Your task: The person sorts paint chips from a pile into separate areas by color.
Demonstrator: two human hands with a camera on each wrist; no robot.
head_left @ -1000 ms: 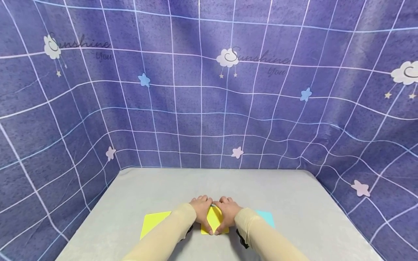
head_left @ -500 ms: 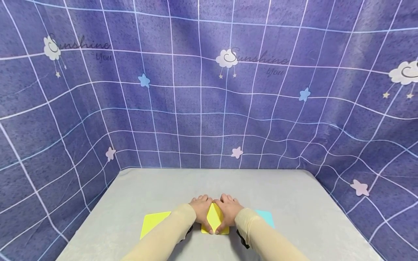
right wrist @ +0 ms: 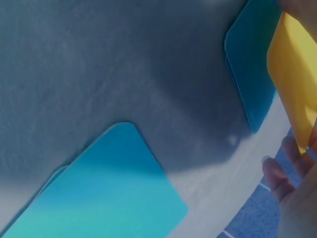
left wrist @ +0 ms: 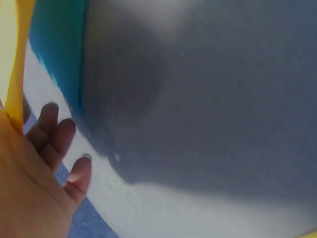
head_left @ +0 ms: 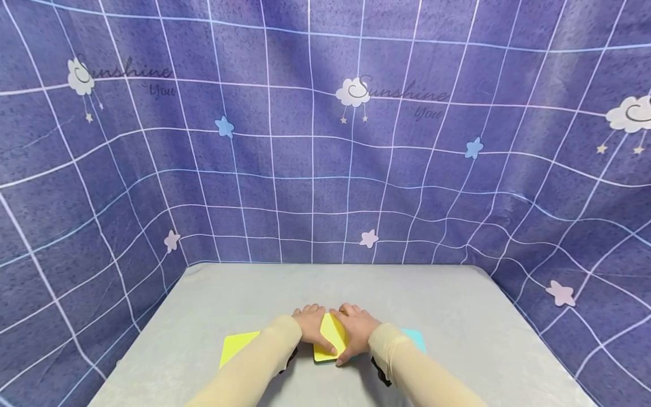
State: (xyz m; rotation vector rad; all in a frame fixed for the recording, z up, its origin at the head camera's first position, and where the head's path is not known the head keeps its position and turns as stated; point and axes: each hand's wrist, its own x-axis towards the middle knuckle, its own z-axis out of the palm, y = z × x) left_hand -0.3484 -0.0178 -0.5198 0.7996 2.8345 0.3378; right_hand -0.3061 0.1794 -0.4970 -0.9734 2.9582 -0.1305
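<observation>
A thin yellow card (head_left: 330, 341) with rounded corners is held between both hands at the middle of the table. My left hand (head_left: 308, 326) grips its left side, thumb near the front edge and fingers at the back. The right hand (head_left: 359, 329) grips the opposite side, with its thumb low at the front corner. In the right wrist view the yellow card (right wrist: 294, 69) tilts above a teal card (right wrist: 250, 62) that lies on the table. From the left wrist, the yellow card (left wrist: 9, 54) shows only at the edge, with the teal card (left wrist: 57, 42) beyond it.
Another yellow card (head_left: 237, 346) lies left of the hands, partly behind the left sleeve. To the right, a stack of teal cards (right wrist: 114, 183) sits by the right forearm. A grey cloth covers the table (head_left: 325, 285); a blue gridded curtain (head_left: 325, 152) surrounds it.
The yellow card has lifted slightly at the back and then turned and shifted a little left. The left hand has moved slightly left with it, and the thumbs have drawn apart.
</observation>
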